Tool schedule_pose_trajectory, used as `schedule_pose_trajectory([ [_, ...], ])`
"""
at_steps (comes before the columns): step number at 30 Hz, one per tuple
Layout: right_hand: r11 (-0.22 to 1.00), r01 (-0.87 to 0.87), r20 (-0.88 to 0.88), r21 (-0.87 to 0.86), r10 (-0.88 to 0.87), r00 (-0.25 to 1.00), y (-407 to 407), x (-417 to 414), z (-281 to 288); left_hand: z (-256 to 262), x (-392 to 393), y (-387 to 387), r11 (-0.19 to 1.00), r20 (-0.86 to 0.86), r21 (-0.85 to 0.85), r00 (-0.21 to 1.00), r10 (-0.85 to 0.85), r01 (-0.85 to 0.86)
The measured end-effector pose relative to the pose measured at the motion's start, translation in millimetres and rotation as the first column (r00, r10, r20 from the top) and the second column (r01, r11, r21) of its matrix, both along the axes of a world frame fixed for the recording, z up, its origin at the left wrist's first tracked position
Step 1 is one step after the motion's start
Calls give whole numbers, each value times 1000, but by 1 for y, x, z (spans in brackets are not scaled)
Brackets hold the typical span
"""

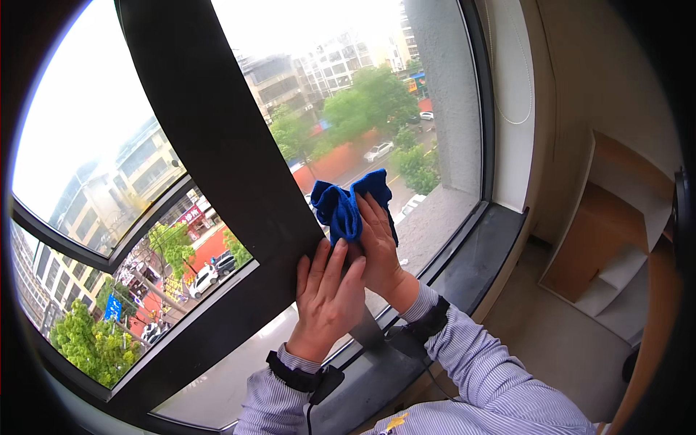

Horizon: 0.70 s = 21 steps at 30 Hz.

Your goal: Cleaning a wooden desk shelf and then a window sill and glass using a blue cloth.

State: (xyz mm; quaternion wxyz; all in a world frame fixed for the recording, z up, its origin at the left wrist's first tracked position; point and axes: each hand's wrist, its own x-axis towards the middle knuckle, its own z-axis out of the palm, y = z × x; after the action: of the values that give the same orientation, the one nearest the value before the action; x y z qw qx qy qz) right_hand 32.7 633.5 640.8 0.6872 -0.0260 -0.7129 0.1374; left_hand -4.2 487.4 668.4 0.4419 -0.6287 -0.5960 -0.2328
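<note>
A crumpled blue cloth (340,209) lies against the window pane (337,147), near its lower left corner. My right hand (378,247) presses on the cloth, fingers stretched over its right part. Just left of it, my left hand (328,304) rests on the dark window frame (272,217), its fingers extended and slightly apart. The left fingertips come close to the cloth's lower edge; whether they touch it I cannot tell. Nothing shows in the left hand.
A dark stone sill (462,266) runs below the pane. The left window sash (109,261) is tilted outward. A bead chain (530,92) hangs by the right wall. Wooden shelving (603,234) stands to the right. Black wrist straps (296,375) with cables sit on both forearms.
</note>
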Motion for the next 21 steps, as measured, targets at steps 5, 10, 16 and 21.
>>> schedule_pose_trajectory([
  [5, 998, 20, 4, 54, -20, 1000, 8, -2, 5, -11, 0, 17, 993, -86, 107, 995, 59, -50],
  [10, 995, 61, 26, 81, -64, 998, 20, -4, 3, -11, 0, 18, 989, -63, 111, 993, 104, -97],
  [16, 991, 90, -48, 104, -86, 995, 91, 14, 10, -20, 4, 23, 956, -154, 92, 944, 292, -280],
  [21, 985, 97, -99, 139, -84, 992, 177, 32, 23, -28, 0, 20, 893, -184, 137, 875, 448, -428],
])
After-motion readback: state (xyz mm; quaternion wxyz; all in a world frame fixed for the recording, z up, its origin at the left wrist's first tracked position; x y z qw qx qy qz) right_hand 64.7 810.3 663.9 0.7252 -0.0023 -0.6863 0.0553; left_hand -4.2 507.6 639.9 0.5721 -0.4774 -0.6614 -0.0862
